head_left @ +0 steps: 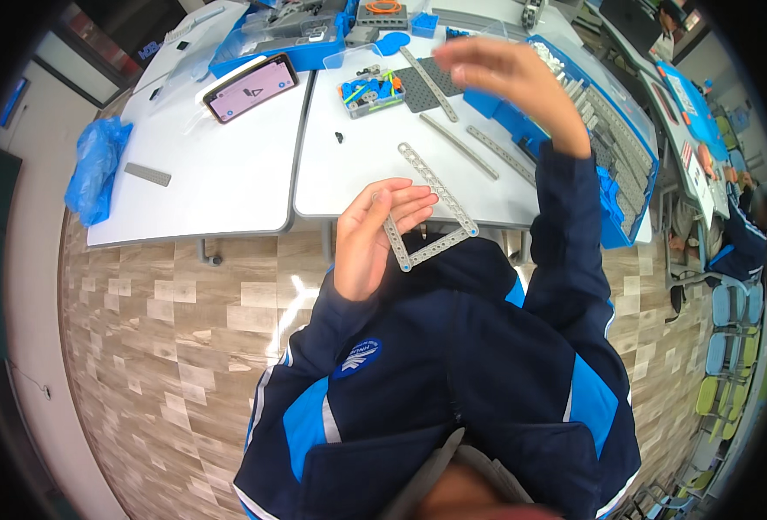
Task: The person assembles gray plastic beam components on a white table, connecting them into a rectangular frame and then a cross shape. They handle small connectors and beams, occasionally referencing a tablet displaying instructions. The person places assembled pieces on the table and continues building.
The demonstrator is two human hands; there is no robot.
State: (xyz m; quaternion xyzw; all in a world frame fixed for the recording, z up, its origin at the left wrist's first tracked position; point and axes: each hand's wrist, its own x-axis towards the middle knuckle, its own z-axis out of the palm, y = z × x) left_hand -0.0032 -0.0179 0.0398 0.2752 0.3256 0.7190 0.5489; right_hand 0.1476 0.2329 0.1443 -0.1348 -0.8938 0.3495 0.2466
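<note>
My left hand (366,234) grips a linkage of light grey perforated beams (440,250) by its shorter left side, held just off the table's front edge. Three beams are joined at two corners by blue pins, and the upper left end is unconnected. Smeared by motion, my right hand (522,82) is raised above the far right of the table, beside a blue parts case (619,232). Whether it holds anything does not show. Loose grey beams lie below it, among them a long plain one (459,146) and a perforated one (502,156).
A clear box of coloured pins (375,107) stands near a dark perforated plate (422,94) with a beam (435,89) across it. A phone (253,89) leans on the left table, with a short grey plate (148,174) and blue plastic bag (97,173). One small black piece (339,137) lies mid-table.
</note>
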